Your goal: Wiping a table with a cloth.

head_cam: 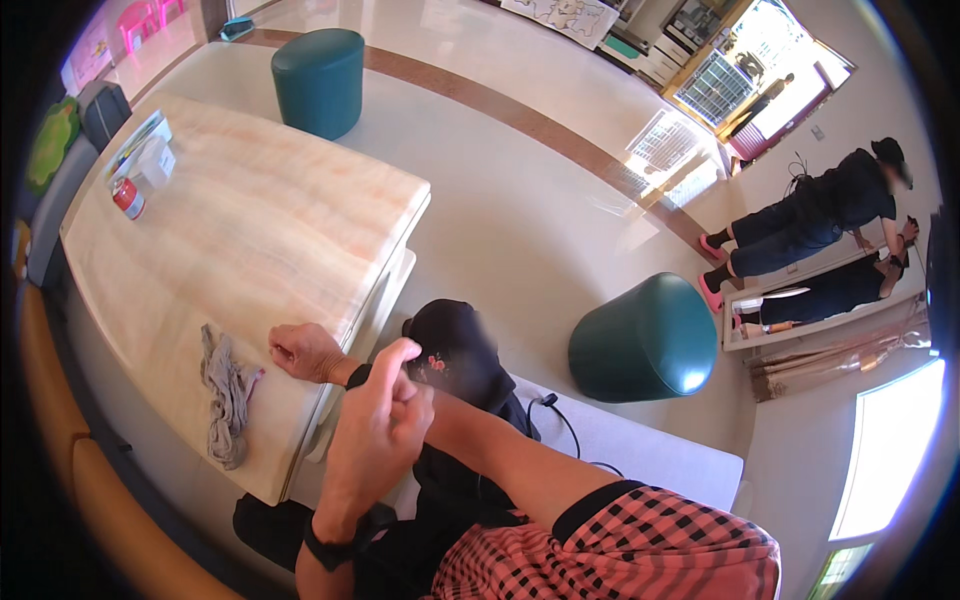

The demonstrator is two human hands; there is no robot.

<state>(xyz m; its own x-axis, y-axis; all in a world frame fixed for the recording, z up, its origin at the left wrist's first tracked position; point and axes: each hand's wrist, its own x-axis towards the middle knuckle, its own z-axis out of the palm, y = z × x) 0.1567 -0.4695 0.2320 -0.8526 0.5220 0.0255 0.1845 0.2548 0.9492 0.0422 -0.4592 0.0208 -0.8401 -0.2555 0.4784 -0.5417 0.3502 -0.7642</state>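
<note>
My right hand is loosely curled at the near edge of a marble-patterned table, with a black band at its wrist and no object showing in it. My left hand is in front of my right forearm, its fingers partly bent; whether it touches the forearm or pinches something small is hidden. A dark watch or band is on that wrist. Left of my right hand, a crumpled grey cloth lies on the table. Beyond my forearm is dark fabric with pink flowers.
A red-and-white can and boxes are at the table's far left. Teal stools stand at the top and right. A cable lies on a pale bench. A person leans over a mirror.
</note>
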